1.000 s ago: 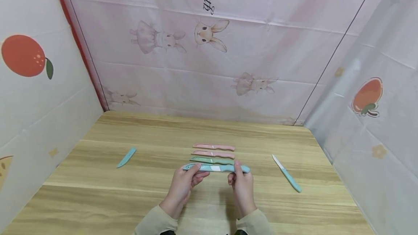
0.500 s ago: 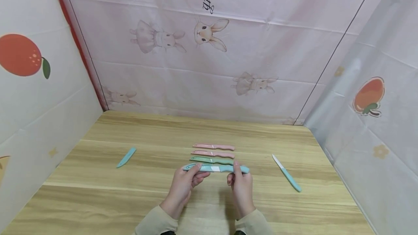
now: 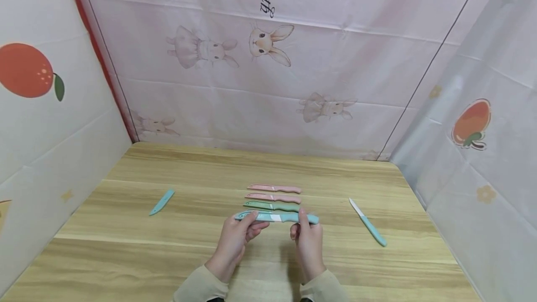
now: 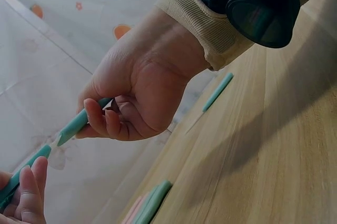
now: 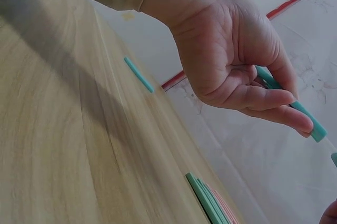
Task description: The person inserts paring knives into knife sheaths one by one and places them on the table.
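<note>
A light-blue paring knife (image 3: 293, 217) with a white blade is held level above the table, its blade partly inside a light-blue sheath (image 3: 263, 216). My left hand (image 3: 235, 236) pinches the sheath between thumb and fingers. The knife's handle is gripped by my right hand (image 3: 309, 241), thumb on top. A short white stretch of blade shows between sheath and handle. In the left wrist view the right hand (image 4: 142, 82) fills the middle, with left-hand fingers at lower left. The right wrist view has the left hand (image 5: 231, 56) around the sheath.
Just beyond the hands lie a sheathed green knife (image 3: 272, 206) and two sheathed pink knives (image 3: 273, 197), stacked in a row. At right lies a bare light-blue knife (image 3: 368, 223), and at left a loose light-blue sheath (image 3: 161, 202). Printed curtains surround the wooden table (image 3: 138, 255).
My right hand has shifted slightly left with the knife handle, and slightly less blade shows outside the sheath. The left hand keeps its hold; the things on the table have not moved.
</note>
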Available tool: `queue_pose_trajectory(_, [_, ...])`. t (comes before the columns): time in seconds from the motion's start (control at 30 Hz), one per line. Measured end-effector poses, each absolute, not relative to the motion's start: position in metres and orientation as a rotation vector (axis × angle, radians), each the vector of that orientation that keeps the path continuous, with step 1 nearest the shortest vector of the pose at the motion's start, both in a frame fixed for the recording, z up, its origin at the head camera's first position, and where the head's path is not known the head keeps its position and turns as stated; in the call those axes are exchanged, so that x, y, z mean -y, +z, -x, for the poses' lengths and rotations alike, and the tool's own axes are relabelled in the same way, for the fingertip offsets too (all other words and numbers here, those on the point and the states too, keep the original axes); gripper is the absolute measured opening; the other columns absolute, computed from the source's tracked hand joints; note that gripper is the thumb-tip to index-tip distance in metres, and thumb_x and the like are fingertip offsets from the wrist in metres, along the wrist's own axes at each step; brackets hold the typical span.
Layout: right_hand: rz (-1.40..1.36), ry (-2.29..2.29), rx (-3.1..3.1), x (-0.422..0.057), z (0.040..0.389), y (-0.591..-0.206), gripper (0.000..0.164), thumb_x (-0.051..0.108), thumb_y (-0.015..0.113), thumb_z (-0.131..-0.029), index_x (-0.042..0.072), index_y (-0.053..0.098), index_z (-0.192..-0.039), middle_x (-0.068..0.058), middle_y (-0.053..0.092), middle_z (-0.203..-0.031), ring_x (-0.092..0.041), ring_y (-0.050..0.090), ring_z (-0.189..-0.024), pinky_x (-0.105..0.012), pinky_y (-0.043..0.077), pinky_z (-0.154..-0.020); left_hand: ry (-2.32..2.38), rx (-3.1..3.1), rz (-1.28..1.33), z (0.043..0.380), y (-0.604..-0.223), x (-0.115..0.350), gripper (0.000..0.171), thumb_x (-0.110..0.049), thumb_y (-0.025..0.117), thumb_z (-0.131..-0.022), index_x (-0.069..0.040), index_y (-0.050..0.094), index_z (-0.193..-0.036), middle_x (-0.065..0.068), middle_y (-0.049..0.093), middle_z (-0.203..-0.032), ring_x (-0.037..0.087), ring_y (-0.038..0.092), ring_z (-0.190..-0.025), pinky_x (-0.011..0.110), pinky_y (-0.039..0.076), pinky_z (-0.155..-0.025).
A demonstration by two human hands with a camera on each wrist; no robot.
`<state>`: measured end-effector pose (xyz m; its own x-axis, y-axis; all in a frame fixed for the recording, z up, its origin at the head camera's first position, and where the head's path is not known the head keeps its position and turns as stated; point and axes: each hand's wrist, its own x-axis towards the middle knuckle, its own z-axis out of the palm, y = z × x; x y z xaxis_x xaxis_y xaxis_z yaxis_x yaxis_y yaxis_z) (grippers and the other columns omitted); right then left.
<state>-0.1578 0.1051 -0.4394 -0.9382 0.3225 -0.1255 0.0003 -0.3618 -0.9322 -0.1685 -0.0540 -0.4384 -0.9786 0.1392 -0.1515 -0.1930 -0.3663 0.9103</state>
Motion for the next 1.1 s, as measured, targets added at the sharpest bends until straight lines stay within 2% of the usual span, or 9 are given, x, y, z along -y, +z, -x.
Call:
queue_pose_trajectory(0.3, [0.475, 2.389, 1.667, -0.103, 0.158, -0.442, 0.022, 0.02, 0.042, -0.101, 0.003, 0.046, -0.088, 0.002, 0.044, -0.054, -0.006, 0.042, -0.047, -0.015, 0.035, -0.045, 2.449, -1.625, 0.081, 0.167, -0.44, 0.053, 0.035, -0.012, 0.05, -0.097, 0.017, 0.049, -0.115, 0.014, 0.07, -0.085, 0.013, 0.068, -0.075, 0.017, 0.054, -0.064])
queue_pose_trajectory(0.63, [0.487, 2.388, 1.731, -0.1, 0.158, -0.445, 0.026, 0.025, 0.046, -0.099, 0.004, 0.046, -0.083, 0.002, 0.044, -0.053, -0.006, 0.042, -0.047, -0.016, 0.035, -0.045, 2.486, -1.569, 0.073, 0.164, -0.443, 0.048, 0.034, -0.008, 0.048, -0.097, 0.019, 0.046, -0.117, 0.014, 0.07, -0.083, 0.013, 0.068, -0.074, 0.016, 0.054, -0.062])
queue_pose_trajectory(0.83, [0.451, 2.408, 1.728, -0.102, 0.158, -0.446, 0.024, 0.024, 0.046, -0.1, 0.004, 0.045, -0.085, 0.002, 0.044, -0.054, -0.007, 0.042, -0.047, -0.016, 0.035, -0.046, 2.48, -1.554, 0.062, 0.164, -0.442, 0.049, 0.037, -0.011, 0.05, -0.097, 0.018, 0.044, -0.119, 0.013, 0.07, -0.085, 0.013, 0.068, -0.075, 0.017, 0.054, -0.064])
queue_pose_trajectory(0.97, [0.342, 2.45, 1.742, -0.107, 0.157, -0.442, 0.024, 0.026, 0.045, -0.1, 0.005, 0.044, -0.088, 0.001, 0.047, -0.06, -0.007, 0.043, -0.051, -0.016, 0.037, -0.049, 2.473, -1.538, 0.068, 0.166, -0.439, 0.05, 0.036, -0.014, 0.054, -0.095, 0.014, 0.048, -0.116, 0.011, 0.07, -0.084, 0.011, 0.067, -0.074, 0.017, 0.054, -0.065])
queue_pose_trajectory(1.1, [0.273, 2.513, 1.718, -0.111, 0.155, -0.438, 0.023, 0.027, 0.039, -0.102, 0.005, 0.046, -0.095, 0.0, 0.048, -0.071, -0.007, 0.045, -0.056, -0.016, 0.04, -0.052, 2.472, -1.579, 0.088, 0.169, -0.439, 0.052, 0.036, -0.016, 0.06, -0.092, 0.012, 0.051, -0.113, 0.005, 0.068, -0.082, 0.009, 0.066, -0.072, 0.017, 0.054, -0.065])
